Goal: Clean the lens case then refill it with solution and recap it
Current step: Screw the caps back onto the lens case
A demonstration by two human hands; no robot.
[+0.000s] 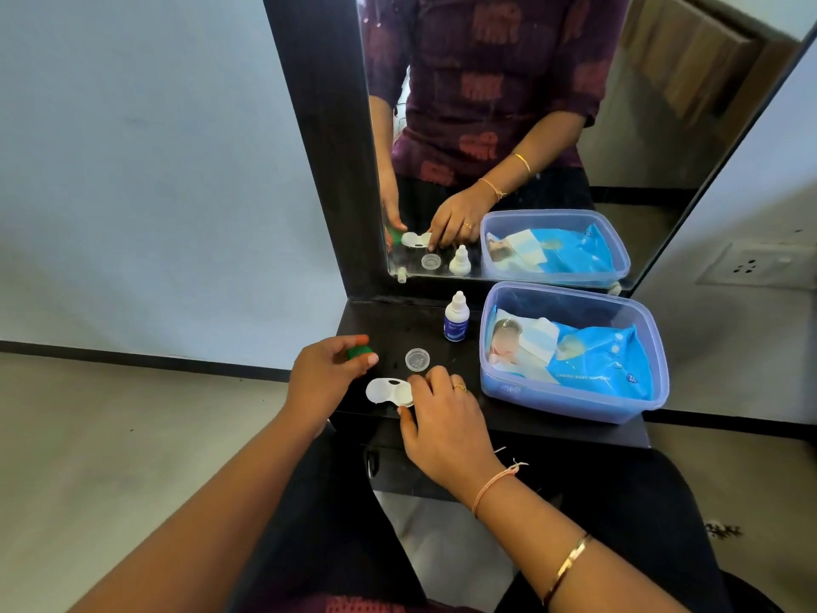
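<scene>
I saw the white lens case (389,391) lying at the dark shelf's (552,424) near edge, my right hand (442,429) pinning its right well. My left hand (325,376) pinched a green cap (359,350). A clear cap (417,360) and solution bottle (456,317) sat farther back.

A black shelf (552,429) carries everything. The lens case (385,391) lies under the right hand (442,429), a clear cap (417,360) just beyond its fingers. Farther off stand a solution bottle (456,318) and a blue tub (574,351).
</scene>
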